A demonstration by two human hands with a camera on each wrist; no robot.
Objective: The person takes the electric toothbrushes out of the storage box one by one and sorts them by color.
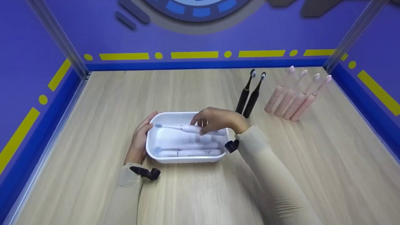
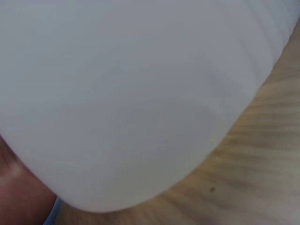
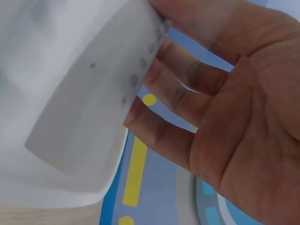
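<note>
A white tray [image 1: 187,160] with raised walls sits on the table. My left hand [image 1: 139,140] rests against its left end, fingers fairly straight along the outside and the thumb at the rim. In the left wrist view the tray wall [image 2: 140,93] fills most of the picture. Inside the tray, my right hand [image 1: 217,119] pinches the handle of a white electric toothbrush [image 1: 189,128], its head pointing left. The right wrist view shows the handle [image 3: 93,103] with a row of grey marks. Two more white electric toothbrushes [image 1: 198,152] lie along the tray's near side.
Two black electric toothbrushes [image 1: 252,99] stand upright to the right of the tray. Several pink electric toothbrushes [image 1: 303,107] stand in a row farther right. Blue-purple panels [image 1: 200,40] enclose the wooden table [image 1: 187,90] at the back and sides.
</note>
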